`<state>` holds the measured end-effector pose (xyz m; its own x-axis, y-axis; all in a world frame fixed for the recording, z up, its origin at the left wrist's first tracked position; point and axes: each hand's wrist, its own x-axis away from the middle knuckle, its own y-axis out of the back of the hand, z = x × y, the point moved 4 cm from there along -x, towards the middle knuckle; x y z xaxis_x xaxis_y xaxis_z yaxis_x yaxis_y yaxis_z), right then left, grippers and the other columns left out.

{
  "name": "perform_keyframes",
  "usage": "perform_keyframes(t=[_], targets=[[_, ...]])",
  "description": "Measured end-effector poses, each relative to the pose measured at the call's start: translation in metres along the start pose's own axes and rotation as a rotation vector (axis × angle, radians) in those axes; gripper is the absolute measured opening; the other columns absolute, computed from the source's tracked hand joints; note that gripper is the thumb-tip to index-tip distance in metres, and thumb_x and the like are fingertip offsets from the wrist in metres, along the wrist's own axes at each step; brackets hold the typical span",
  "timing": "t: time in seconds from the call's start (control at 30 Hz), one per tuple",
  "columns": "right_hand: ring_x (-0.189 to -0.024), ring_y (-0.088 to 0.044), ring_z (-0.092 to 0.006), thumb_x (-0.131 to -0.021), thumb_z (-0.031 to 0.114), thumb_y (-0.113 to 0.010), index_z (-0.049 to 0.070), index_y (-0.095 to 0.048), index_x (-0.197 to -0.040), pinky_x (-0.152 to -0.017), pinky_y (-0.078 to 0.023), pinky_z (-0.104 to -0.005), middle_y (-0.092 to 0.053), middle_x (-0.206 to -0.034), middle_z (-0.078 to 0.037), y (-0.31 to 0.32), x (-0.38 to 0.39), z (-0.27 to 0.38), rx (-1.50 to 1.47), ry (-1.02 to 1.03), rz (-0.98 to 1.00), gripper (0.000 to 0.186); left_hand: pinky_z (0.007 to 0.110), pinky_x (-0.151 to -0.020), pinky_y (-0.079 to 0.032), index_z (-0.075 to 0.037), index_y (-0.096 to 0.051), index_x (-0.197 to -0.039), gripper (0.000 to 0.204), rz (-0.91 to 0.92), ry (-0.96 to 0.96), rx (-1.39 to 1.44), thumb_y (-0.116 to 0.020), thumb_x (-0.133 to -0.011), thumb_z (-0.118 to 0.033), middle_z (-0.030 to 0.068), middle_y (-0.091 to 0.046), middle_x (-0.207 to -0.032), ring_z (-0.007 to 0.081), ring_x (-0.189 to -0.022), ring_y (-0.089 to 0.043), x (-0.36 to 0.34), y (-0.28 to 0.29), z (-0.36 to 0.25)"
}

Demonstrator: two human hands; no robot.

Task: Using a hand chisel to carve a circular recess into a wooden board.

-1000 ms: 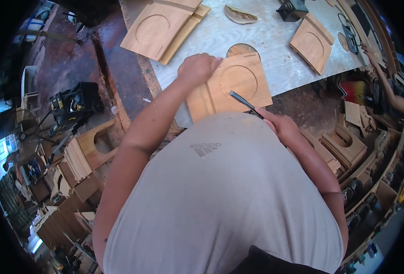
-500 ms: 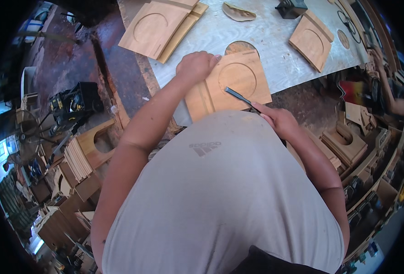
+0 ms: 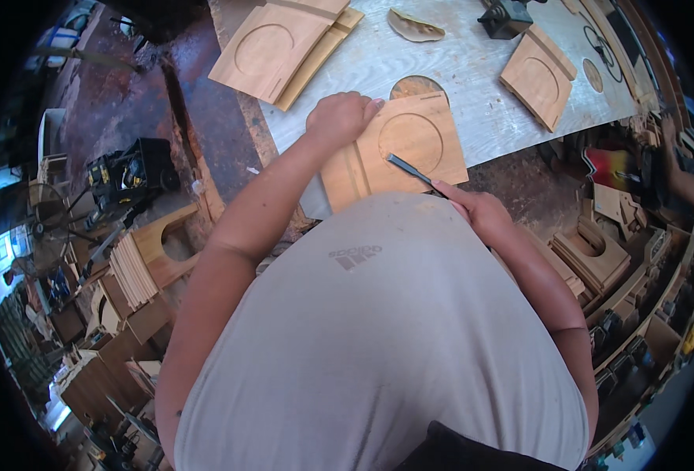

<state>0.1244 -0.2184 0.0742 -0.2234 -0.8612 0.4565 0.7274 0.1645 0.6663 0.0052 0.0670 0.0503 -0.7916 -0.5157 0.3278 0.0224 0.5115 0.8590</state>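
Observation:
A flat wooden board (image 3: 347, 177) with a round shallow recess and a straight groove lies on the pale worktop in front of me. My left hand (image 3: 340, 119) is closed over its far left edge, thumb along the top. In my right hand (image 3: 480, 212) is a chisel (image 3: 411, 168), its handle mostly hidden by the fingers. The blade slants across the board toward the left, and its tip is at the recess's near left rim. A few small shavings appear beside that rim.
Grooved boards (image 3: 264, 49) are stacked at the far left of the worktop (image 3: 480, 86), and another pair (image 3: 537, 77) is at the right. A curved wooden piece (image 3: 416, 25) and a dark block-shaped tool (image 3: 505, 19) stand farther back. Another person's arm (image 3: 683, 169) shows at far right.
The whole view has shifted slightly. Both hands and the chisel keep nearly the same places on the board.

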Motion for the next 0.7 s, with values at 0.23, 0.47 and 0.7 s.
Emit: perform_keyframes(t=[0.23,0.47,0.7], targets=[[-0.077,-0.065,-0.0415,-0.102,0.03,-0.057,0.029,-0.058,-0.142,-0.072,-0.053,-0.044,-0.068,-0.086,-0.022,0.001,0.0,0.007,-0.01,0.002,-0.047,0.039,0.046,-0.098,-0.049,-0.01,-0.074,-0.113,0.058,0.022,-0.004,0.013,-0.037,-0.106,-0.053,0.016,-0.071,-0.114,0.0358,-0.11,-0.064,-0.002,0.002,0.001],[-0.08,-0.066,-0.0451,-0.103,0.037,-0.052,0.033,-0.055,-0.144,-0.071,-0.052,-0.0493,-0.067,-0.086,-0.024,0.002,-0.002,0.018,-0.04,-0.051,0.01,0.041,0.047,-0.097,-0.049,-0.007,-0.074,-0.11,0.059,-0.013,-0.012,0.013,-0.037,-0.105,-0.053,0.0169,-0.071,-0.112,0.0357,-0.11,-0.064,-0.002,0.0,0.002],[-0.075,-0.065,-0.0448,-0.103,0.036,-0.054,0.033,-0.055,-0.144,-0.07,-0.052,-0.0484,-0.067,-0.083,-0.025,-0.005,-0.001,0.005,-0.037,-0.011,-0.046,0.042,0.047,-0.098,-0.049,-0.008,-0.074,-0.112,0.058,0.005,0.02,0.014,-0.038,-0.105,-0.053,0.017,-0.071,-0.114,0.0358,-0.11,-0.064,-0.001,0.001,0.0]])
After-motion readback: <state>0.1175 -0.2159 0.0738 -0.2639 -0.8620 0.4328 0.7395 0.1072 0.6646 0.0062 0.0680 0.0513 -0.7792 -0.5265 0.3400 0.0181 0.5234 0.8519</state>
